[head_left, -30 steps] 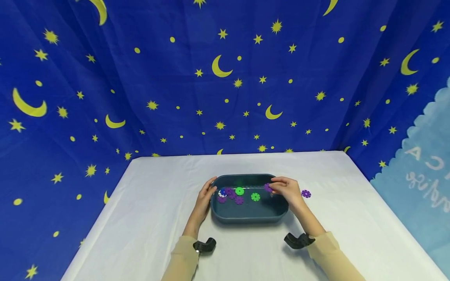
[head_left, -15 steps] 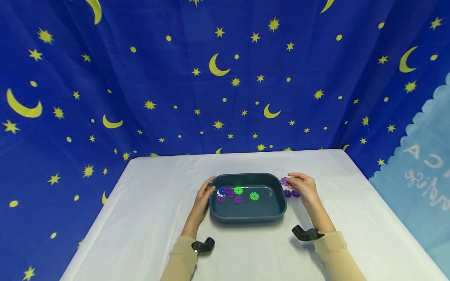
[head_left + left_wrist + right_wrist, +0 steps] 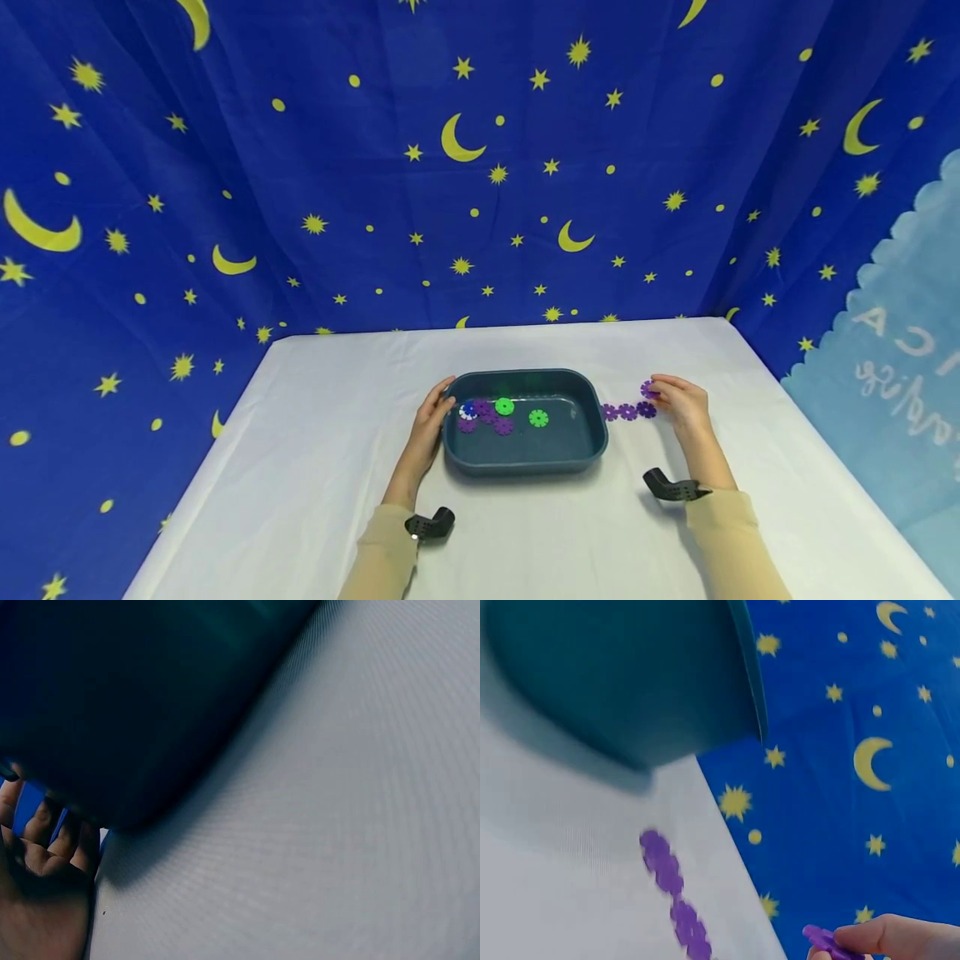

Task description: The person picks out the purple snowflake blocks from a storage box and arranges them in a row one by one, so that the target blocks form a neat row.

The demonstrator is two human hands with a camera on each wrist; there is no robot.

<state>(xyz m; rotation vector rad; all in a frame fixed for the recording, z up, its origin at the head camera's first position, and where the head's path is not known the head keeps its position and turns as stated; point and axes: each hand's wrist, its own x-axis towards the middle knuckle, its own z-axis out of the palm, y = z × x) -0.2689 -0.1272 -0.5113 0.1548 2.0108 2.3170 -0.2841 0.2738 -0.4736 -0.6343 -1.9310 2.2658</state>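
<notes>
A dark teal plastic bin [image 3: 525, 458] stands on the table. My left hand [image 3: 427, 425] holds its left end, with the fingers against the outer wall; the left wrist view shows those fingers [image 3: 64, 840] beyond the bin's edge. Between the thumb and fingertips of my right hand [image 3: 686, 408] is a purple notched disc [image 3: 648, 389], raised over the table right of the bin. The same disc [image 3: 829, 941] shows in the right wrist view. Just below it, a row of purple notched discs [image 3: 627, 412] lies on the cloth, reaching toward the bin's right wall.
Inside the bin lie several purple discs [image 3: 503, 426], two green discs [image 3: 538, 418] and a blue-and-white piece [image 3: 468, 410], grouped mostly to the left. White cloth [image 3: 330, 467] covers the table. A blue star-and-moon curtain [image 3: 375, 183] rises behind it.
My right hand has carried the purple disc from over the bin's right end out to the right, past the row of discs. My left hand has stayed on the bin.
</notes>
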